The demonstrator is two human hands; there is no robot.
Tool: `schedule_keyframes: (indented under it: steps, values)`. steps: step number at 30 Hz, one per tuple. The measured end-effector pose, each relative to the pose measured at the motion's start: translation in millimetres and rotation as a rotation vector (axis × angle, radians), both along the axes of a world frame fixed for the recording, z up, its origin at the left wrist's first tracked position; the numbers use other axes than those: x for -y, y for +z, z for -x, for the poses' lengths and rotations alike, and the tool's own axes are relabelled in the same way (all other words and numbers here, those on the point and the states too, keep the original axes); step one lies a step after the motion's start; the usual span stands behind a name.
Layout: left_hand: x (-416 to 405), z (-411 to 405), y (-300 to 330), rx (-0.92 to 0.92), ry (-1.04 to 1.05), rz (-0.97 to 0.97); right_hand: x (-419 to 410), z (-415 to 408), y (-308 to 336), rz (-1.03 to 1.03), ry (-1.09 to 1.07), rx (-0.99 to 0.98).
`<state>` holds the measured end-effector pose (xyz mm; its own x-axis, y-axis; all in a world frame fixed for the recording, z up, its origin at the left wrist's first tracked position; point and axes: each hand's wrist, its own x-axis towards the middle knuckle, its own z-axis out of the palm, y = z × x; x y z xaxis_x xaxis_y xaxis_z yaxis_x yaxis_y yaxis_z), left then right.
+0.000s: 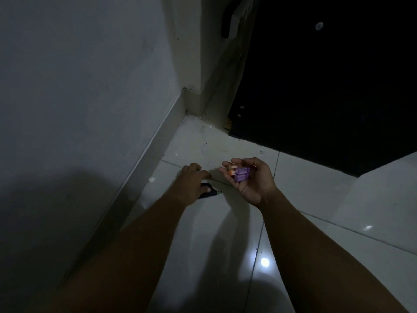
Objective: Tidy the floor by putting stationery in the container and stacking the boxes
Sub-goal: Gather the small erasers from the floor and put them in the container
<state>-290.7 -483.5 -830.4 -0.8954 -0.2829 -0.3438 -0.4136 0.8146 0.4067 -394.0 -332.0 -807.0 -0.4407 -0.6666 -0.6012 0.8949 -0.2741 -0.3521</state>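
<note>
My right hand [252, 179] is palm up above the white tiled floor and curls around a few small stationery pieces [240, 173]: two purple blocks and an orange one. My left hand [191, 181] is palm down on the floor just left of it, fingers bent over a dark handled object [208, 192], possibly scissors, which it mostly hides. Whether the left hand grips that object is unclear.
A grey wall with a skirting board [144, 159] runs along the left into a corner. A black door or cabinet [316, 86] fills the upper right, its lower edge close behind my hands. Glossy floor tiles [338, 211] spread to the right and front.
</note>
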Motion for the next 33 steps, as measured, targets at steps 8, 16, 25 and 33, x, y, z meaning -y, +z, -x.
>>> schedule_keyframes:
  steps: [8, 16, 25, 33]
  values:
    - [2, -12, -9, -0.013, -0.038, 0.178, -4, -5, -2, -0.17, 0.091, -0.063]
    - [-2, -17, -15, 0.052, -0.008, 0.04, -9, -5, -1, -0.194, 0.082, -0.054]
    - [-4, -16, -13, 0.011, -0.007, 0.01, -13, -6, 2, -0.217, 0.074, -0.04]
    - [-9, -6, 2, -0.051, 0.318, -0.317, -12, -10, 2, -0.251, 0.104, -0.044]
